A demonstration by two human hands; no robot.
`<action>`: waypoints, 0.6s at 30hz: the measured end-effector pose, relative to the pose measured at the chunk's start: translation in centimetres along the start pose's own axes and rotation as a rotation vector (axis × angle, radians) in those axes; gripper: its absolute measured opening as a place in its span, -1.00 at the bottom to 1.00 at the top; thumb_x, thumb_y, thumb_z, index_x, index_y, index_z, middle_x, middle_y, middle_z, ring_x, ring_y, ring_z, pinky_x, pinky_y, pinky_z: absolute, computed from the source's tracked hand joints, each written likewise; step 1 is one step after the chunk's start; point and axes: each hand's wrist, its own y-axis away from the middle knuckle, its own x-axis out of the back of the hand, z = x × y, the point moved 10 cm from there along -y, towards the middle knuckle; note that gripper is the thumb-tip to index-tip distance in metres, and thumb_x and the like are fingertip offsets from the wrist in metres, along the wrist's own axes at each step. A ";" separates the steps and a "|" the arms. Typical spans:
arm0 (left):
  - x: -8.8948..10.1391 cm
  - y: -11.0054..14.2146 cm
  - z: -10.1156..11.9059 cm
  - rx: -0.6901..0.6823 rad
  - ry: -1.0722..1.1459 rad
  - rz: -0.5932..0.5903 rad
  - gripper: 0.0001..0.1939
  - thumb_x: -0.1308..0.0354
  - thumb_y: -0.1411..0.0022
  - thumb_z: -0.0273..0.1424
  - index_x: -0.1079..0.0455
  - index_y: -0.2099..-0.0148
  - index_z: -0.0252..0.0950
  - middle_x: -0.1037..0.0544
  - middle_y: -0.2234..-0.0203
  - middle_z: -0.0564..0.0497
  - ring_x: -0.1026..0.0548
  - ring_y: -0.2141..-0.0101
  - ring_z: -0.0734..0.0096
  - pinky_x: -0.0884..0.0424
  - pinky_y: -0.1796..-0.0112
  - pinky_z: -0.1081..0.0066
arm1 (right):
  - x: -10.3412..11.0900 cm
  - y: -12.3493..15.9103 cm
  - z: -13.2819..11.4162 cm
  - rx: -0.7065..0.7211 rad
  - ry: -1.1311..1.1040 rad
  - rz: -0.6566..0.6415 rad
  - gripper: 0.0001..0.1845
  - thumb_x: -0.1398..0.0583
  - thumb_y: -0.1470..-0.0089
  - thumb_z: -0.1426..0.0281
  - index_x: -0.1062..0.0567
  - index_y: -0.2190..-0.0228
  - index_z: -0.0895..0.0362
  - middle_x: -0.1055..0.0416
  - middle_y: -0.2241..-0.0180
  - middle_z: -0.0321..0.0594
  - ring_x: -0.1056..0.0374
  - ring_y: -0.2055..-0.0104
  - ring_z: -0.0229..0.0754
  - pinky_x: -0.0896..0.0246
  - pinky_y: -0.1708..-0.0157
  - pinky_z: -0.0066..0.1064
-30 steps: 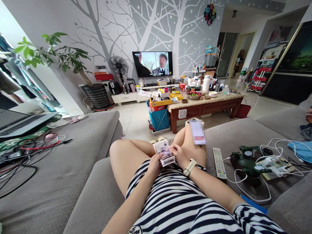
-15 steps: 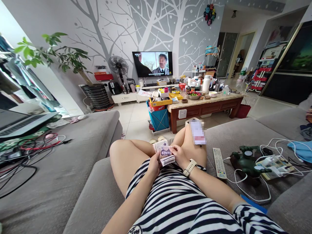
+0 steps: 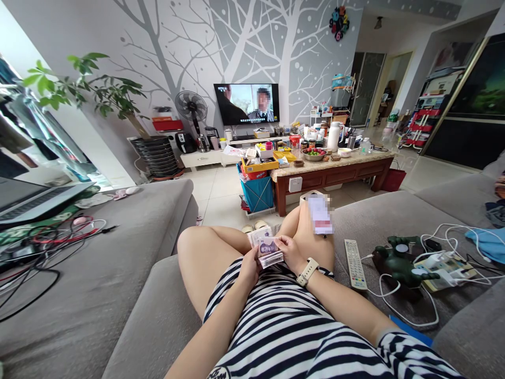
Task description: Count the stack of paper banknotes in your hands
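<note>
I sit on a grey sofa (image 3: pixel 150 326) with my legs crossed, in a striped dress. Both hands hold a stack of purple banknotes (image 3: pixel 266 247) over my lap. My left hand (image 3: pixel 250 264) grips the stack from the left and below, its fingers curled round it. My right hand (image 3: pixel 290 251), with a white watch at the wrist, pinches the top note at its right edge. A phone (image 3: pixel 320 213) rests on my right knee.
A remote control (image 3: pixel 354 263), a green toy figure (image 3: pixel 402 261) and white cables lie on the sofa to my right. A laptop (image 3: pixel 35 200) and tangled cords lie at the left. A cluttered coffee table (image 3: pixel 335 168) and a television (image 3: pixel 246 103) stand ahead.
The top banknote has shifted slightly under my right fingers. Both hands stay in the same place over my lap.
</note>
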 end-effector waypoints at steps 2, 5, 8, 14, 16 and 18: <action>-0.1 0.1 0.1 -0.002 0.008 -0.007 -0.65 -0.09 -0.24 -0.33 -0.48 0.04 -0.46 -0.65 0.41 -0.18 -0.63 0.29 0.14 -0.55 0.24 0.24 | 0.0 0.0 0.0 0.003 -0.004 -0.002 -0.61 -0.26 0.07 0.06 -0.37 0.53 0.14 -0.21 0.57 -0.36 -0.07 0.51 -0.29 -0.04 0.46 -0.42; -0.4 0.2 0.2 -0.005 0.022 -0.023 -0.63 -0.12 -0.22 -0.32 -0.48 0.02 -0.48 -0.65 0.40 -0.19 -0.62 0.29 0.13 -0.55 0.24 0.24 | -0.1 -0.1 0.0 0.006 -0.008 -0.008 -0.62 -0.27 0.07 0.07 -0.41 0.49 0.15 -0.25 0.56 -0.35 -0.10 0.50 -0.28 -0.06 0.45 -0.42; -0.5 0.3 0.3 -0.009 0.026 -0.028 -0.63 -0.13 -0.21 -0.33 -0.48 0.03 -0.48 -0.65 0.40 -0.20 -0.62 0.29 0.13 -0.55 0.24 0.24 | -0.1 -0.1 0.1 -0.001 -0.020 -0.007 -0.63 -0.27 0.07 0.07 -0.42 0.48 0.15 -0.26 0.56 -0.35 -0.11 0.51 -0.28 -0.07 0.46 -0.42; -0.4 0.2 0.2 -0.011 0.027 -0.027 -0.64 -0.13 -0.21 -0.32 -0.49 0.04 -0.47 -0.65 0.38 -0.18 -0.62 0.28 0.13 -0.55 0.25 0.25 | 0.0 -0.2 0.2 0.016 -0.008 -0.008 -0.64 -0.26 0.04 0.09 -0.41 0.50 0.15 -0.26 0.56 -0.35 -0.12 0.50 -0.28 -0.07 0.45 -0.42; -0.3 0.2 0.2 -0.011 0.027 -0.023 -0.64 -0.13 -0.21 -0.32 -0.49 0.04 -0.47 -0.65 0.38 -0.18 -0.62 0.28 0.14 -0.55 0.25 0.25 | 0.0 -0.2 0.2 0.022 0.002 -0.010 -0.64 -0.25 0.04 0.09 -0.42 0.50 0.15 -0.26 0.56 -0.34 -0.12 0.50 -0.28 -0.08 0.44 -0.42; -0.3 0.1 0.2 -0.011 0.027 -0.018 -0.65 -0.13 -0.22 -0.32 -0.49 0.05 -0.47 -0.64 0.38 -0.18 -0.62 0.28 0.15 -0.55 0.25 0.25 | 0.0 -0.2 0.2 0.021 0.003 -0.011 -0.64 -0.25 0.04 0.09 -0.41 0.50 0.15 -0.27 0.56 -0.34 -0.12 0.50 -0.28 -0.08 0.44 -0.42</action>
